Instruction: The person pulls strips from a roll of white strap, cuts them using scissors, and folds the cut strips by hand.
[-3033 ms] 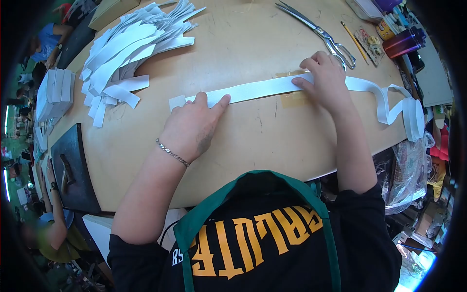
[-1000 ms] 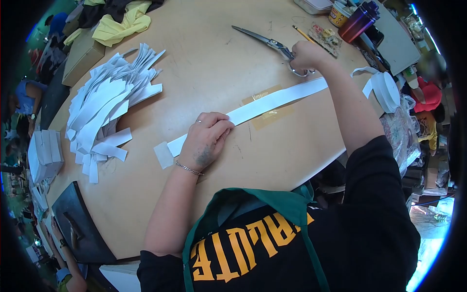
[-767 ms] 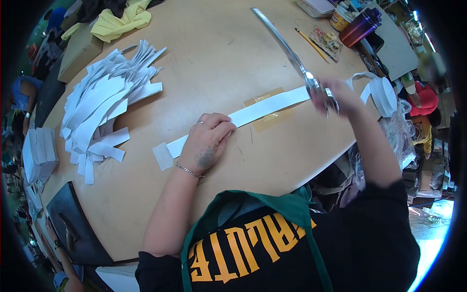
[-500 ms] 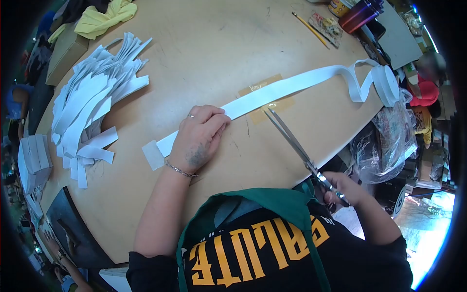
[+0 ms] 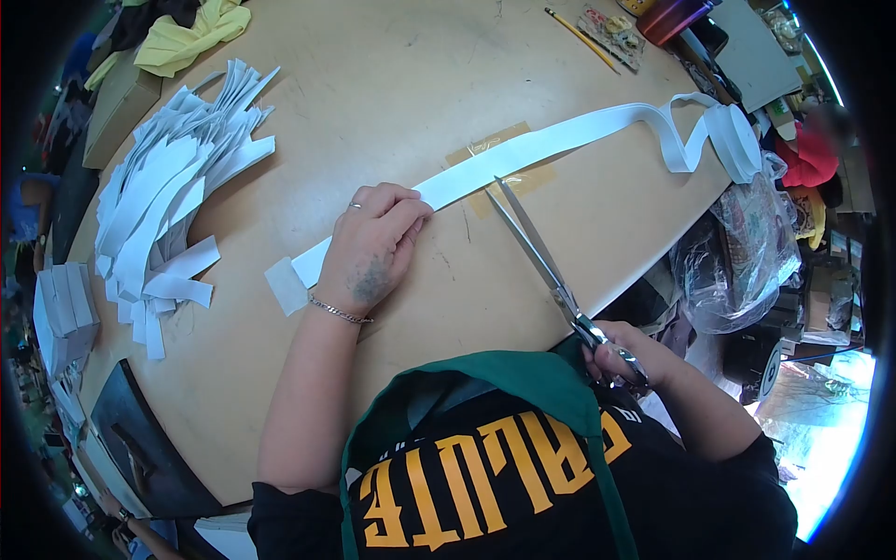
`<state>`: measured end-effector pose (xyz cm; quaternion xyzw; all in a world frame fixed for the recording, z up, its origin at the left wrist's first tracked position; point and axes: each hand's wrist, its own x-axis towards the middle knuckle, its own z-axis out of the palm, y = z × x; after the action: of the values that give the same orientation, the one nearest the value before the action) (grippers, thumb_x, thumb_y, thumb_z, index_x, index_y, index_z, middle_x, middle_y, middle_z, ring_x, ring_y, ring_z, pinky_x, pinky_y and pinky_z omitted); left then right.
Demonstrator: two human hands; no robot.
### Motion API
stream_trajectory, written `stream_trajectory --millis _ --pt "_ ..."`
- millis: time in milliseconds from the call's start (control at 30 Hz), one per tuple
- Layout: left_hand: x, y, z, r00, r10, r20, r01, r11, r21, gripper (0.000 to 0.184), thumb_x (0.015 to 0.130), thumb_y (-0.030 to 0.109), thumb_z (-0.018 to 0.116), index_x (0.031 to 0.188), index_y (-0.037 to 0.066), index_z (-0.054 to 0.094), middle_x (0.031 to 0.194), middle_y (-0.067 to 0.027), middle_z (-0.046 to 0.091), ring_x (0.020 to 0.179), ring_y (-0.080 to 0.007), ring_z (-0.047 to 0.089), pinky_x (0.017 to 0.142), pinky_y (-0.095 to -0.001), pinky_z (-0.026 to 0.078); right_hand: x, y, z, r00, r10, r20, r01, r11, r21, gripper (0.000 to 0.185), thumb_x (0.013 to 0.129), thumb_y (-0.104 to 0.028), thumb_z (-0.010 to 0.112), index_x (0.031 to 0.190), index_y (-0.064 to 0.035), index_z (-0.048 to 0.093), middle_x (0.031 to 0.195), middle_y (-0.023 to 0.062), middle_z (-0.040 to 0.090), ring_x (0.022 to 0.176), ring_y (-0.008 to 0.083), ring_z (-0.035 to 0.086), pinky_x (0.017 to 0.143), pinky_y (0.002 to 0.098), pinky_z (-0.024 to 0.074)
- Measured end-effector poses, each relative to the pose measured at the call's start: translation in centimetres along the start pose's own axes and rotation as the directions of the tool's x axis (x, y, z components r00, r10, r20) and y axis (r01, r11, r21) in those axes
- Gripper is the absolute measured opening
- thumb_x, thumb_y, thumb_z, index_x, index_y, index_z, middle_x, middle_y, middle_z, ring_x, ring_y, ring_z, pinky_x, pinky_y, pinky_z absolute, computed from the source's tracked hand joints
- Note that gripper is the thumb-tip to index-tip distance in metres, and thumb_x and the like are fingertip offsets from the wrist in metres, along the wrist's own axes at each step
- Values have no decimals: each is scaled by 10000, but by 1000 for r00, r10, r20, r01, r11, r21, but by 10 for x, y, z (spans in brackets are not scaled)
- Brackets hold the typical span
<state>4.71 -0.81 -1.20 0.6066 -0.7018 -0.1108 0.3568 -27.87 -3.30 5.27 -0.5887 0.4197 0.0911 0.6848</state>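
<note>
Head view: I take the white strip (image 5: 551, 142) as reference; it lies diagonally over the counter (image 5: 373, 84). At the strip's left end, a pale patch (image 5: 287, 286) sits just beside it; at its right end, loose loops lead to the white roll (image 5: 735, 143). My left grip (image 5: 378, 245) rests on the strip near that left end, fingers together; I cannot tell whether they pinch it. My right grip (image 5: 639, 348), on the near side of the strip, is closed around the handles of the scissors (image 5: 564, 297). The blades stand narrowly parted, tips at the strip's near edge; contact cannot be determined. Amber tape (image 5: 536, 178) shows along both long edges of the strip. Left of the strip lies a pile of white pieces (image 5: 154, 201); beyond it, a pencil (image 5: 583, 42).
</note>
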Motion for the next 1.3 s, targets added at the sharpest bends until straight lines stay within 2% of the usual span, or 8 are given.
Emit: stream_trajectory --millis 200,300,700,1100,1300 --pt "0 -1 0 1000 0 8 0 1000 3 95 785 27 621 861 82 635 940 -68 602 871 -272 571 736 -365 485 16 -17 6 998 -8 -56 7 1000 -12 623 810 -700 471 783 -79 511 623 6 539 552 77 500 509 215 390" --pt "0 0 0 1000 4 -2 -4 1000 18 84 784 24 638 857 65 649 944 -74 616 860 -264 569 729 -332 487 21 -23 5 997 66 -40 -65 998 14 550 843 -597 541 836 -47 543 666 35 537 616 123 514 574 263 418" --pt "1 0 -1 1000 -1 20 1 1000 14 85 772 17 649 847 57 651 950 -78 617 885 -261 572 759 -331 484 38 -38 7 990 113 -87 -112 994 18 619 801 -654 561 837 -36 557 636 32 529 568 117 525 527 241 425" --pt "2 3 -3 998 -33 52 31 999 38 97 761 18 663 852 50 651 951 -89 616 902 -259 570 769 -328 485 41 -32 8 993 87 -80 -84 996 37 608 830 -595 576 866 12 590 676 32 556 641 116 530 605 256 442" --pt "2 3 -4 997 -44 64 41 998 46 104 752 11 669 851 40 652 951 -94 615 894 -264 573 764 -333 485 40 -33 11 985 128 -112 -114 986 124 569 815 -541 634 881 23 607 688 29 570 656 96 527 613 255 446"
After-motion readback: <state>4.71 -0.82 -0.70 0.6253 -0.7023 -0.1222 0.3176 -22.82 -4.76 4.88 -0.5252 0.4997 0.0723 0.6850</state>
